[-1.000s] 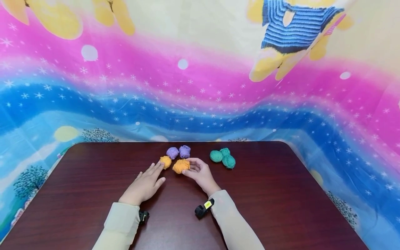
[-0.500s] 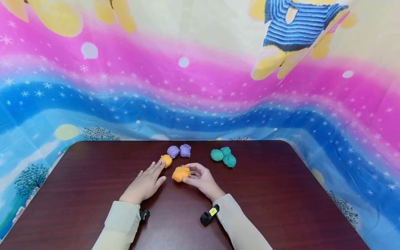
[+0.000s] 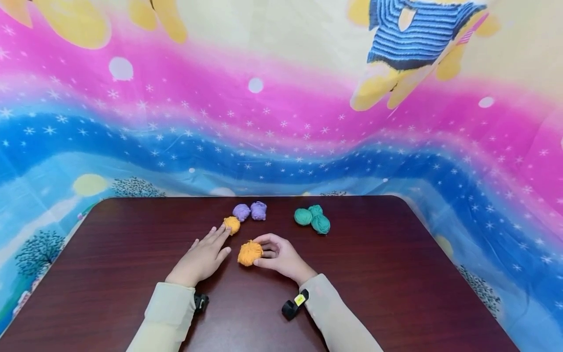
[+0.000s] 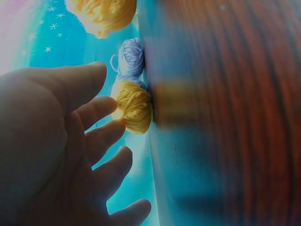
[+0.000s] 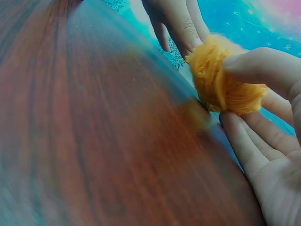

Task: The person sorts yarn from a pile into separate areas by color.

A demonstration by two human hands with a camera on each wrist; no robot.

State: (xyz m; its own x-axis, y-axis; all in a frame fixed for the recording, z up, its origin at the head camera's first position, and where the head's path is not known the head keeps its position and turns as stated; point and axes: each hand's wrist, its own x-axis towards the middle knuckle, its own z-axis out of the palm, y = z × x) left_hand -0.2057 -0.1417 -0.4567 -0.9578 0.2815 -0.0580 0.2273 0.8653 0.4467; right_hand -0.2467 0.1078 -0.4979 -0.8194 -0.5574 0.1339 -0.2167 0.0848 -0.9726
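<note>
Head view: the right hand (image 3: pixel 281 258) pinches an orange yarn ball (image 3: pixel 249 253) that sits between both hands, on the near side of a second ball (image 3: pixel 231 225) on the desk (image 3: pixel 396 283). The left hand (image 3: pixel 198 260), fingers extended, touches that second ball. Left wrist view: its fingers are spread, gripping nothing. Right wrist view: thumb and fingers hold the roundish ball, no clear long axis.
</note>
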